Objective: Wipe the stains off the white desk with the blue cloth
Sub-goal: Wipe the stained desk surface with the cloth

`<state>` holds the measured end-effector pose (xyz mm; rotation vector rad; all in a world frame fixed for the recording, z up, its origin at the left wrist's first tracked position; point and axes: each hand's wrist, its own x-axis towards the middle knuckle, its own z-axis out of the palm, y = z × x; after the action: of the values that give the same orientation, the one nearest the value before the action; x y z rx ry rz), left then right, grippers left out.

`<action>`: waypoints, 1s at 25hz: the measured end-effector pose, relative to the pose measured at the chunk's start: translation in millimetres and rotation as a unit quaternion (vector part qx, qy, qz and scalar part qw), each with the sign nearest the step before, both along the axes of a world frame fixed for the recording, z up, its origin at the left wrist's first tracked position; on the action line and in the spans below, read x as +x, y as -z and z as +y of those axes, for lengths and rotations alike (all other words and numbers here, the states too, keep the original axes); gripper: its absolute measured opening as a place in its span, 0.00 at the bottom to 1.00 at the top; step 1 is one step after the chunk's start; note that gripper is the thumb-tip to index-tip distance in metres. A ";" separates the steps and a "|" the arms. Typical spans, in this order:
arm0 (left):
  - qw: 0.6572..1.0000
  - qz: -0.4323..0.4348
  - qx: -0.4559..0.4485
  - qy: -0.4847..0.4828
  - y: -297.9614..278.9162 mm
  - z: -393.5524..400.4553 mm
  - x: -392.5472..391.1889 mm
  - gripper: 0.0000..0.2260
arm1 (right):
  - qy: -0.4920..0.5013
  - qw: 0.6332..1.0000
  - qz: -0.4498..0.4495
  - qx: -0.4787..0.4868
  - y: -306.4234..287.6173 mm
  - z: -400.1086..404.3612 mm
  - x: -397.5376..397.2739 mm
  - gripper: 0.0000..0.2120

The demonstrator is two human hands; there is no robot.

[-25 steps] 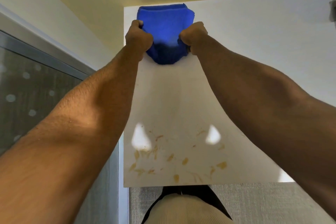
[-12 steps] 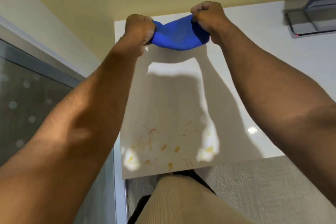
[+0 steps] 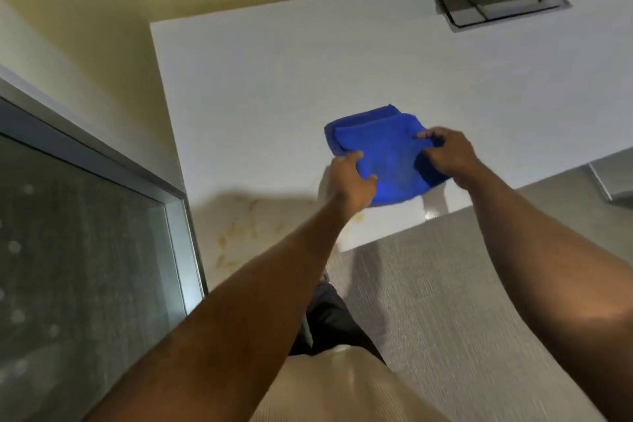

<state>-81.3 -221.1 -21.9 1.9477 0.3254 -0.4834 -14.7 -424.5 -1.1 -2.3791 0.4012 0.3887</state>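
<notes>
Since 0.5 s ago both hands have brought the blue cloth (image 3: 383,154) down from the far left corner to the near part of the white desk (image 3: 274,79), and the cloth now sits flatter, folded into a pad rather than bunched btwn the fists. Left hand (image 3: 349,181) has fingers curled over the cloth's near-left edge; right hand (image 3: 452,156) pinches the right side, thumb and fingertips closed on a fold. Both grip the cloth, neither is spread flat on it yet.

Stains (image 3: 239,233) — yellowish-brown smears — lie on the near-left part of the desk, in the arms' shadow, left of and nearer than the cloth. Cloth looks to be resting on or just above the surface; can't tell which w/ the blur.

Risks, as I judge them: wiping where the cloth is now misses most of the marks, since they're off to the left. Loose folds could roll under the palm and smear rather than lift. Smears run close to the front edge — a pull toward the body could drag the cloth off the desk.
</notes>
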 end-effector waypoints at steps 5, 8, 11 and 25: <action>0.971 -0.121 0.198 0.063 17.5 51.3 -27.9 0.15 | -0.074 0.969 -0.063 -0.226 26.3 3.8 -55.8 0.24; 0.942 -0.140 0.304 0.024 15.6 135.9 -7.1 0.15 | -0.168 0.955 -0.143 -0.200 32.2 34.5 -58.2 0.29; 0.861 -0.150 0.475 0.103 29.0 210.3 1.4 0.15 | -0.222 0.949 -0.116 -0.193 48.2 63.8 -42.1 0.34; 0.878 -0.183 0.429 0.106 100.5 279.9 24.1 0.28 | -0.193 0.933 -0.076 -0.294 94.1 79.5 33.1 0.36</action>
<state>-57.2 58.8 -122.4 2.9061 0.0698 -0.0765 18.3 -345.0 -95.2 -3.0628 -0.0460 0.2804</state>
